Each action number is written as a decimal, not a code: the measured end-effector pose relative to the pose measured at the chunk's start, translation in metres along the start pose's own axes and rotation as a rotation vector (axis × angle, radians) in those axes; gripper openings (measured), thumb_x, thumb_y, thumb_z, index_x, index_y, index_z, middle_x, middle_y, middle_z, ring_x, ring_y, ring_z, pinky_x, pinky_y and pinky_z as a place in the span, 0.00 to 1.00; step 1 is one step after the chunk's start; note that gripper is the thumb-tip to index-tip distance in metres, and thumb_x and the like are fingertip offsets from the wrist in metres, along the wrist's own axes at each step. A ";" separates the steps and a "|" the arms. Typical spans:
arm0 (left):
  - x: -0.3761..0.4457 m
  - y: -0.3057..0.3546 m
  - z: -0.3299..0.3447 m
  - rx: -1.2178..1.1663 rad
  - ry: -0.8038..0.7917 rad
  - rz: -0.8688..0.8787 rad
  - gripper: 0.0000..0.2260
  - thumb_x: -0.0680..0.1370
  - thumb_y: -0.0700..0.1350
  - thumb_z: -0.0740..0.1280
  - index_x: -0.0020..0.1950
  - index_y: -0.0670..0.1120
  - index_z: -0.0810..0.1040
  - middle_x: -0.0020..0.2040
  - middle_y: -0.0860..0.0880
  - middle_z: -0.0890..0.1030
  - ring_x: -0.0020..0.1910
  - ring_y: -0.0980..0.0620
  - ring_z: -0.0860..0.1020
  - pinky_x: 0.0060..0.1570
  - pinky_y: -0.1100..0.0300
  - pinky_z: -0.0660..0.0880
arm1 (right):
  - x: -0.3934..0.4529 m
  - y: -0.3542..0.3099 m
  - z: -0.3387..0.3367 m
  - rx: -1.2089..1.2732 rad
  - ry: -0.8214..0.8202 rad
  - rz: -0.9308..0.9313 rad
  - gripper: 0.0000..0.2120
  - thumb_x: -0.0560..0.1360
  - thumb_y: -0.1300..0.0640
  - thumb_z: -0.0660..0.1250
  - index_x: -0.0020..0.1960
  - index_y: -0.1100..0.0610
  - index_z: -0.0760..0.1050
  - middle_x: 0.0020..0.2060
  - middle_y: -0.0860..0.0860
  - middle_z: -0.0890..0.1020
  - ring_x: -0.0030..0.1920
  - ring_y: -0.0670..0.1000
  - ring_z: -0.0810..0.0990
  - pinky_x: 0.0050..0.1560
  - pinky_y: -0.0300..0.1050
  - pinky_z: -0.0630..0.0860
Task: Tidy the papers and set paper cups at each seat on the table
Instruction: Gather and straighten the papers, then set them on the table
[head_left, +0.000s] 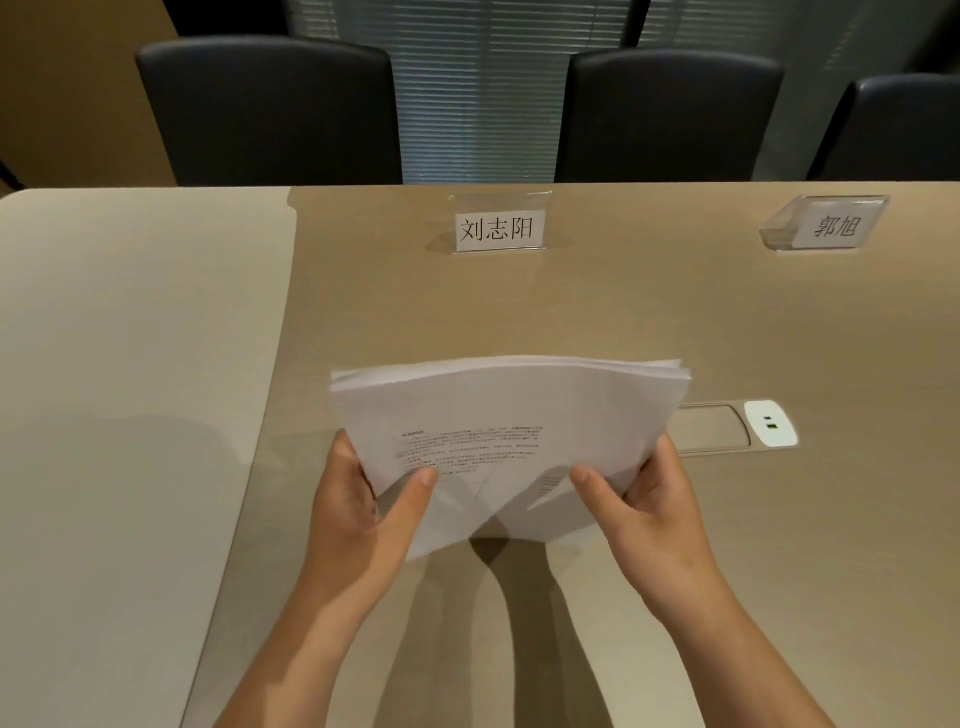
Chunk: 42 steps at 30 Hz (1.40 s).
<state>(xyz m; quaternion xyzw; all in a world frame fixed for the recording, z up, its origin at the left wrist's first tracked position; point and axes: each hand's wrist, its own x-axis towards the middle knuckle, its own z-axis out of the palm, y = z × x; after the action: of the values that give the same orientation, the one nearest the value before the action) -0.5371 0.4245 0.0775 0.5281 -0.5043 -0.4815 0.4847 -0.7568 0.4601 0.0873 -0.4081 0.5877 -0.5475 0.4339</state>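
Observation:
A stack of white printed papers (509, 410) is lifted above the tan table (519, 306), its near edge sagging and its far edge fanned. My left hand (363, 504) grips the stack's left near corner, thumb on top. My right hand (644, 493) grips the right near corner the same way. The fingers of both hands are hidden under the sheets. No paper cups are in view.
Two clear name-card stands sit at the far edge, one in the middle (497, 226) and one at the right (826, 223). A power socket panel (737, 428) is set into the table right of the papers. Dark chairs (270, 109) line the far side. A pale table section (124, 364) lies left.

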 end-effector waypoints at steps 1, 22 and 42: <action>0.000 -0.004 -0.001 0.018 -0.021 -0.017 0.19 0.74 0.33 0.71 0.59 0.52 0.73 0.55 0.55 0.83 0.56 0.56 0.82 0.52 0.62 0.79 | 0.000 0.004 -0.001 -0.001 -0.007 0.028 0.23 0.74 0.67 0.70 0.63 0.47 0.72 0.55 0.45 0.83 0.58 0.45 0.82 0.53 0.40 0.79; 0.005 -0.018 -0.001 0.089 -0.123 -0.238 0.17 0.80 0.39 0.65 0.63 0.59 0.70 0.59 0.58 0.82 0.60 0.59 0.80 0.62 0.52 0.74 | -0.002 0.022 0.004 -0.086 0.026 0.041 0.21 0.80 0.69 0.60 0.69 0.51 0.68 0.56 0.39 0.82 0.59 0.40 0.79 0.53 0.31 0.76; -0.103 0.149 -0.063 -0.059 -0.156 -0.030 0.15 0.79 0.34 0.64 0.62 0.49 0.74 0.52 0.56 0.86 0.50 0.55 0.85 0.45 0.63 0.80 | -0.124 -0.134 -0.017 -0.131 -0.282 -0.081 0.11 0.74 0.55 0.69 0.55 0.55 0.82 0.50 0.50 0.87 0.51 0.51 0.86 0.50 0.47 0.82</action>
<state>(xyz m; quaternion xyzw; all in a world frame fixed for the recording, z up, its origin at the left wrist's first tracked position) -0.4865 0.5258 0.2324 0.4822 -0.5180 -0.5430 0.4520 -0.7363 0.5746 0.2293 -0.5316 0.5384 -0.4622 0.4624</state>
